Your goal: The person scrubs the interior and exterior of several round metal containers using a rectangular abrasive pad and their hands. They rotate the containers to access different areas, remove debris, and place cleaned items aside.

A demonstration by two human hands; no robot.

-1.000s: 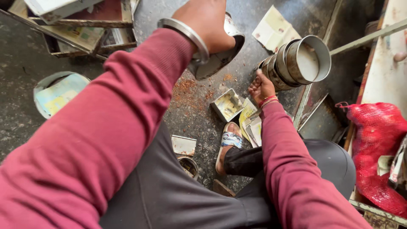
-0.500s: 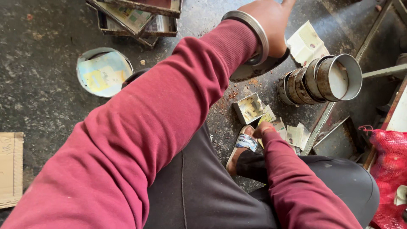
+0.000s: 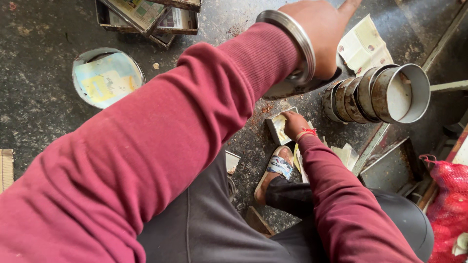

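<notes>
My left hand (image 3: 319, 29), with a steel bangle (image 3: 292, 44) on its wrist, reaches far forward and lies on a round metal lid (image 3: 287, 90) on the floor. The hand hides most of the lid, and one finger points away. My right hand (image 3: 294, 124), with a red thread at the wrist, has its fingers down on a small square tin tray (image 3: 275, 127) beside my sandalled foot (image 3: 275, 168). A row of round metal tins (image 3: 378, 92) lies on its side just right of both hands.
A round tin lined with printed paper (image 3: 106, 78) sits at the left. Rectangular trays holding printed sheets (image 3: 146, 17) are at the top. A printed paper sheet (image 3: 363, 46) lies beyond the tins, a metal angle frame (image 3: 385, 141) at the right, and a red mesh sack (image 3: 448, 204) at the far right.
My right hand came back from near the row of tins and settled on the square tray. My left hand stayed on the round lid while the view shifted.
</notes>
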